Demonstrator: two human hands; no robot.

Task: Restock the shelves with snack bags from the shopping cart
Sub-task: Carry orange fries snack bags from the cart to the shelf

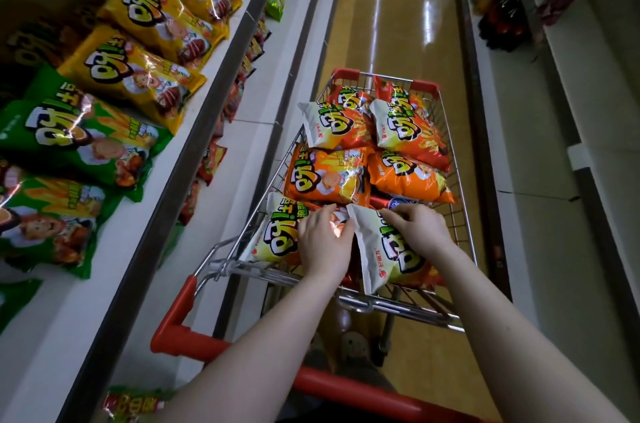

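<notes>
A wire shopping cart (462,215) with red trim stands in the aisle, filled with several orange, red and white snack bags. My left hand (323,242) lies on a white-and-yellow bag (273,235) at the cart's near left, fingers spread over it. My right hand (417,232) grips the top of another white-and-red bag (379,258) at the near right, which is tilted up. Two orange bags (329,175) lie just beyond my hands. The shelf (194,145) on the left carries rows of yellow bags (138,73) and green bags (79,138).
The cart's red handle (180,329) is near my body. Lower shelf levels on the left hold more red and green packets (214,159). A second shelf unit (554,111) with dark packets runs along the right. The shiny aisle floor (398,24) stretches ahead.
</notes>
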